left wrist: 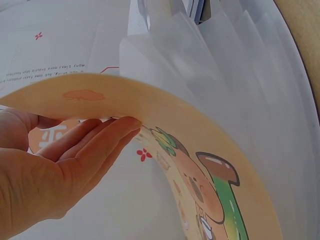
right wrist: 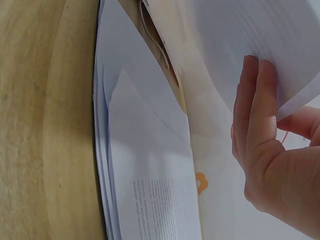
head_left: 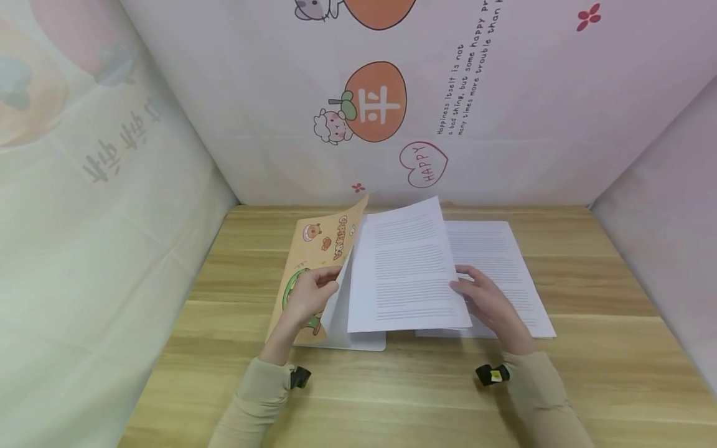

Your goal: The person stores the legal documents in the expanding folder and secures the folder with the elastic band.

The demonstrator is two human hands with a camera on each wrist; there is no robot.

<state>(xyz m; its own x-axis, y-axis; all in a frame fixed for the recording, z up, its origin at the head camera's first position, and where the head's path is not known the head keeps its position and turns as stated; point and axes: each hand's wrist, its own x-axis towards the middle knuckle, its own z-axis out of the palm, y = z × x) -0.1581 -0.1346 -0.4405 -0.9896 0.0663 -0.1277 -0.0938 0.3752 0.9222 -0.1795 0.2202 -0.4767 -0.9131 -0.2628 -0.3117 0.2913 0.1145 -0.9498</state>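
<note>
An orange cover with cartoon capybaras (head_left: 305, 252) is raised at its right edge, and my left hand (head_left: 310, 295) holds that edge between thumb and fingers. In the left wrist view the cover bows in a curve, and translucent plastic sleeves (left wrist: 250, 95) fan out behind it. My right hand (head_left: 487, 305) pinches the right edge of a printed white sheet (head_left: 411, 267), thumb on one face and fingers on the other. The sheet is lifted and tilted over the right part of the open folder (head_left: 364, 341). A stack of printed pages (head_left: 504, 267) lies beneath the right hand.
The wooden table (head_left: 392, 404) meets a wall covering (head_left: 504, 168) with cartoon prints at the back. Pale fabric walls stand on the left (head_left: 84, 267) and right (head_left: 661, 186). Black wrist devices (head_left: 299, 377) sit at both cuffs.
</note>
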